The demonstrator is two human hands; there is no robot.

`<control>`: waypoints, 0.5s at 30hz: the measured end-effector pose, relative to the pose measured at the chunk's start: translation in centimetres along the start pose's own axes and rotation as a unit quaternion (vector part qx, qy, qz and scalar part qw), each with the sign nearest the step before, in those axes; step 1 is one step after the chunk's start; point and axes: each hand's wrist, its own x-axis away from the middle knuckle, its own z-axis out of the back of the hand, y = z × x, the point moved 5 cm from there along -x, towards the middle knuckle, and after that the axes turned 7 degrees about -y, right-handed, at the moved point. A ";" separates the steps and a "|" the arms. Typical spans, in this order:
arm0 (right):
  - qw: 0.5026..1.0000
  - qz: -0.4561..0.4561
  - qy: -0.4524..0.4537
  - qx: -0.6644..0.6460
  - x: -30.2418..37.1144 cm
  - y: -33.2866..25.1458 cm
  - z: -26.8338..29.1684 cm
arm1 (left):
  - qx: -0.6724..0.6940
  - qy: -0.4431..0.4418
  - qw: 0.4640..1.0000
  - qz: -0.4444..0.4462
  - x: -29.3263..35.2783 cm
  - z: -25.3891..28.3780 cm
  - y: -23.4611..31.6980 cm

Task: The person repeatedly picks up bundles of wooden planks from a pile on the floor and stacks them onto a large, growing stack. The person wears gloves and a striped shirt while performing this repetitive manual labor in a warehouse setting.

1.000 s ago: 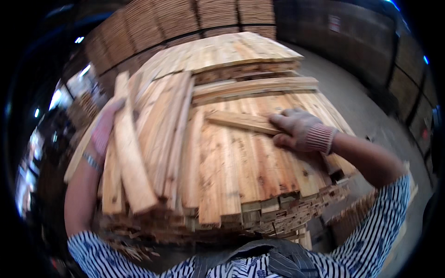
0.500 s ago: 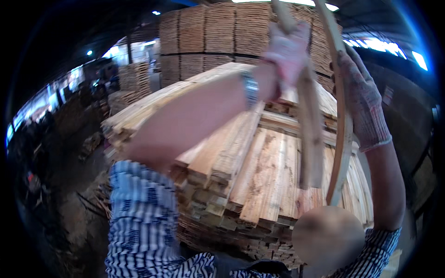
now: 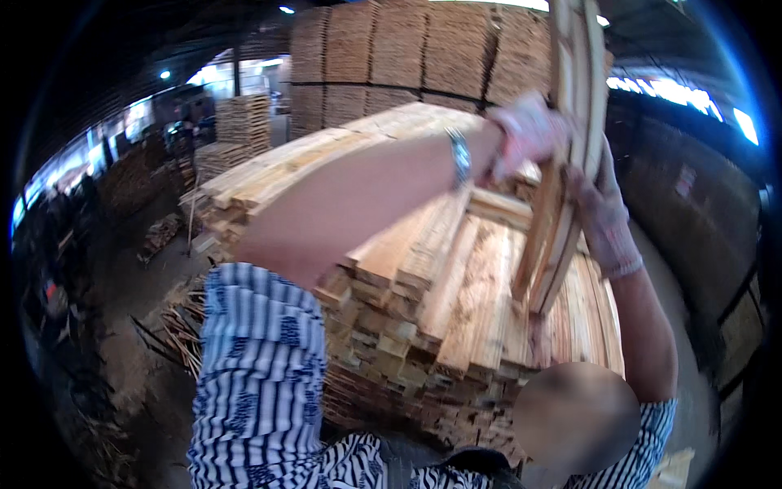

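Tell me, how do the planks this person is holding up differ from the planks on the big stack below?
The held planks stand nearly upright, lifted clear in the grip of the left hand and right hand; the stacked planks lie flat in layers. The held ones are only a few and look bowed; the stacked ones are many and mostly straight. Both are pale, rough-sawn wood.

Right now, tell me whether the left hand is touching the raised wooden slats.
Touching. The head view shows the gloved left hand gripping the upright wooden slats above the stack, fingers wrapped against the wood with no gap.
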 end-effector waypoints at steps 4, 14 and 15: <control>0.991 -0.071 0.078 0.088 0.0 -1.0 4.5 | 0.406 0.015 0.907 0.114 1.2 8.2 1.8; 0.986 -0.166 0.031 0.011 4.6 -4.9 5.9 | -0.172 -0.150 0.900 0.372 11.2 13.1 -14.5; 0.984 -0.174 0.019 -0.012 4.6 -5.3 5.3 | -0.351 -0.133 0.858 0.351 13.7 13.2 -17.0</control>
